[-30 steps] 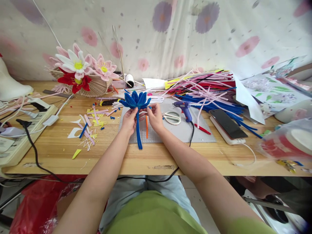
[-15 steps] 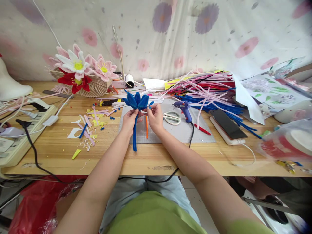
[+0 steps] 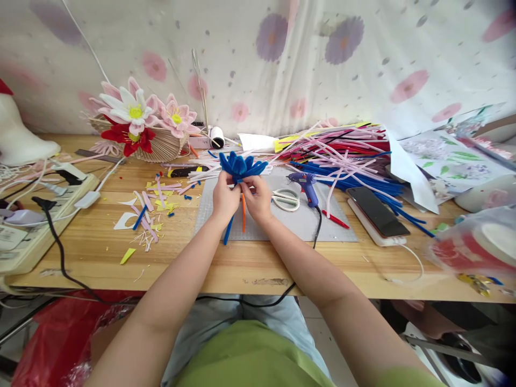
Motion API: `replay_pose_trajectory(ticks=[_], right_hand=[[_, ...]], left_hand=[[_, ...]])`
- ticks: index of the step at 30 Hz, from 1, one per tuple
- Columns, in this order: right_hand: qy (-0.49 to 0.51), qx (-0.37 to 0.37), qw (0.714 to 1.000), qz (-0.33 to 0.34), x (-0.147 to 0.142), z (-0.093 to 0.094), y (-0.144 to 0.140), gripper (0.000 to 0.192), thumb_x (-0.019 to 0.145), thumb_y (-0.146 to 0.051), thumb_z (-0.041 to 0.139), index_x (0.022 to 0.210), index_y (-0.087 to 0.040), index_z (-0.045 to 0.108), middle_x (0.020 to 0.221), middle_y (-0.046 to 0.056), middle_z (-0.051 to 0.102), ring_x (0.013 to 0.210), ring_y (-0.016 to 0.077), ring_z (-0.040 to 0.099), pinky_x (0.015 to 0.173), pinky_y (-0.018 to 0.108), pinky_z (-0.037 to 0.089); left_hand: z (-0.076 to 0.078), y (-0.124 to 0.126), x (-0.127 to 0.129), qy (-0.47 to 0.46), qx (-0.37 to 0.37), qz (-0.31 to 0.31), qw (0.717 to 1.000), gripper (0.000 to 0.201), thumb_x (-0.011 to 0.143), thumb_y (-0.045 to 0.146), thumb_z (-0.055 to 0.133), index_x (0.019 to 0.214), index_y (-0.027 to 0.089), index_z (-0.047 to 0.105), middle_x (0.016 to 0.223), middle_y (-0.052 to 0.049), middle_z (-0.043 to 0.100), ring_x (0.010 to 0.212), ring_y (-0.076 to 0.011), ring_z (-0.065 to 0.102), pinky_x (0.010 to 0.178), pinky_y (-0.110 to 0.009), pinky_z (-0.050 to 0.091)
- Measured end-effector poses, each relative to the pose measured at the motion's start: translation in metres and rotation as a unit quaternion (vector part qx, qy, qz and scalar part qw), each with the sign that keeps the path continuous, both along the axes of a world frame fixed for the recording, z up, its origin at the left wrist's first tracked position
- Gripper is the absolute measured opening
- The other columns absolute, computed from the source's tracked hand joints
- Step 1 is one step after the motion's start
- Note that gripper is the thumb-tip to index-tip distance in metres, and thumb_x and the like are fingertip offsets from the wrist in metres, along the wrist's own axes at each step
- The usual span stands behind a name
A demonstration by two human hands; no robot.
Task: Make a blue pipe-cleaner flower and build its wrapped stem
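Off to the right, a clear plastic bag (image 3: 437,250) holds a red-and-white tub (image 3: 499,241), while below the table's left side sits a red plastic bag (image 3: 60,341), its contents too hidden to call. Centre stage now: one blue flower (image 3: 242,166), held up above the grey cutting mat (image 3: 205,215), petals fanned at the top and facing away from the person, its long axis running from that head down and toward the person, the stem's lower end veering a little left. Left hand (image 3: 226,200) and right hand (image 3: 258,200) are right beside each other, both with fingers narrowed in a pinch at the base of the petals. On the mat we count one glue gun (image 3: 307,187), one pair of white-handled scissors (image 3: 287,201), one red pen (image 3: 336,219) and one orange strip (image 3: 243,215), that last one just below the hands. Right of the mat, one phone (image 3: 378,210). Back left, one white flower (image 3: 127,109) and one red flower (image 3: 131,141) by a pleated fan (image 3: 161,146); the pile of coloured stems (image 3: 342,141) is too tangled to number.
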State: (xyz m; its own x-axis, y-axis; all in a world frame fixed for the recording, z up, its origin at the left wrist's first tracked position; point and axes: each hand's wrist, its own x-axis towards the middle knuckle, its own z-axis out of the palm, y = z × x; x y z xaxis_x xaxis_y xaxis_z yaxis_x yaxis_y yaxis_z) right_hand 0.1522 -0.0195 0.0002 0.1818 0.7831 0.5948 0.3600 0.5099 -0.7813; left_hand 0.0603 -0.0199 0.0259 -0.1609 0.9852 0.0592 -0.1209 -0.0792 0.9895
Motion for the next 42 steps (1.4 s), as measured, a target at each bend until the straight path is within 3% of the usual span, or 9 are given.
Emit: replay_pose_trajectory(ticks=[2,6,13,19,22,26,29,35,42], right_hand=[[0.036,-0.011,0.999,-0.005,-0.001,0.000,0.004,0.013,0.079,-0.034,0.049,0.077,-0.022,0.052,0.077,0.001,0.055,0.072,0.0130,0.053,0.067,0.027,0.047],[0.118,-0.038,0.992,-0.002,-0.002,-0.002,0.014,0.018,0.080,-0.038,0.046,0.075,-0.021,0.048,0.071,0.000,0.053,0.071,0.0131,0.053,0.067,0.028,0.047],[0.182,-0.028,0.982,0.037,0.005,0.002,0.017,0.018,0.075,-0.038,0.054,0.074,-0.020,0.049,0.074,0.000,0.055,0.074,0.0126,0.054,0.067,0.027,0.047],[0.251,-0.055,0.960,0.108,0.006,0.005,0.014,0.022,0.071,-0.039,0.059,0.074,-0.020,0.048,0.072,-0.002,0.053,0.067,0.0111,0.053,0.057,0.024,0.047],[0.248,-0.073,0.960,0.105,0.007,0.007,0.011,0.022,0.071,-0.039,0.059,0.073,-0.020,0.048,0.071,-0.002,0.053,0.066,0.0101,0.052,0.059,0.023,0.047],[0.240,-0.081,0.962,0.101,0.007,0.010,0.010,0.022,0.071,-0.038,0.059,0.072,-0.019,0.047,0.068,-0.003,0.053,0.064,0.0090,0.051,0.063,0.024,0.045],[0.248,-0.087,0.959,0.106,0.007,0.015,0.014,0.024,0.069,-0.040,0.059,0.070,-0.019,0.046,0.066,-0.003,0.052,0.063,0.0089,0.050,0.063,0.024,0.043],[0.274,-0.127,0.943,0.136,0.010,0.022,0.023,0.027,0.064,-0.041,0.063,0.068,-0.019,0.046,0.061,-0.005,0.049,0.055,0.0071,0.045,0.055,0.022,0.040],[0.268,-0.162,0.936,0.162,0.021,0.014,0.026,0.026,0.065,-0.041,0.062,0.068,-0.021,0.047,0.057,-0.006,0.048,0.052,0.0083,0.045,0.050,0.023,0.039]], left_hand=[[0.005,-0.001,0.003,0.050,0.017,-0.004,0.999,0.020,0.069,0.011,0.061,0.083,0.024,0.052,0.091,-0.003,0.059,0.096,-0.0199,0.055,0.070,-0.025,0.045],[0.012,-0.005,0.013,0.166,0.070,0.056,0.982,0.015,0.071,0.010,0.058,0.077,0.023,0.052,0.092,-0.004,0.057,0.105,-0.0219,0.050,0.077,-0.026,0.039],[0.013,-0.012,0.017,0.220,0.122,0.059,0.966,0.014,0.073,0.015,0.056,0.084,0.023,0.053,0.090,-0.002,0.059,0.077,-0.0153,0.057,0.072,-0.024,0.039],[0.009,-0.006,0.016,0.114,0.098,0.090,0.984,0.008,0.073,0.025,0.058,0.072,0.019,0.052,0.077,-0.001,0.060,0.065,-0.0107,0.056,0.060,-0.021,0.041],[0.010,-0.003,0.019,-0.010,0.031,0.084,0.996,0.017,0.065,0.024,0.066,0.069,0.017,0.051,0.071,0.001,0.060,0.063,-0.0095,0.057,0.060,-0.021,0.043],[0.020,-0.004,0.018,-0.135,-0.062,0.049,0.988,0.028,0.055,0.021,0.074,0.065,0.015,0.049,0.064,0.003,0.059,0.057,-0.0095,0.058,0.061,-0.025,0.046],[0.024,-0.003,0.015,-0.175,-0.097,0.038,0.979,0.029,0.052,0.017,0.077,0.063,0.014,0.050,0.059,0.002,0.059,0.056,-0.0098,0.058,0.063,-0.026,0.047],[0.016,0.005,0.011,-0.259,-0.140,-0.093,0.951,0.013,0.063,0.014,0.071,0.072,0.011,0.061,0.068,-0.002,0.065,0.062,-0.0096,0.061,0.070,-0.025,0.046],[0.013,0.012,0.015,-0.261,-0.140,-0.101,0.950,0.006,0.066,0.003,0.064,0.068,0.009,0.064,0.065,-0.002,0.065,0.061,-0.0088,0.060,0.070,-0.025,0.047]])
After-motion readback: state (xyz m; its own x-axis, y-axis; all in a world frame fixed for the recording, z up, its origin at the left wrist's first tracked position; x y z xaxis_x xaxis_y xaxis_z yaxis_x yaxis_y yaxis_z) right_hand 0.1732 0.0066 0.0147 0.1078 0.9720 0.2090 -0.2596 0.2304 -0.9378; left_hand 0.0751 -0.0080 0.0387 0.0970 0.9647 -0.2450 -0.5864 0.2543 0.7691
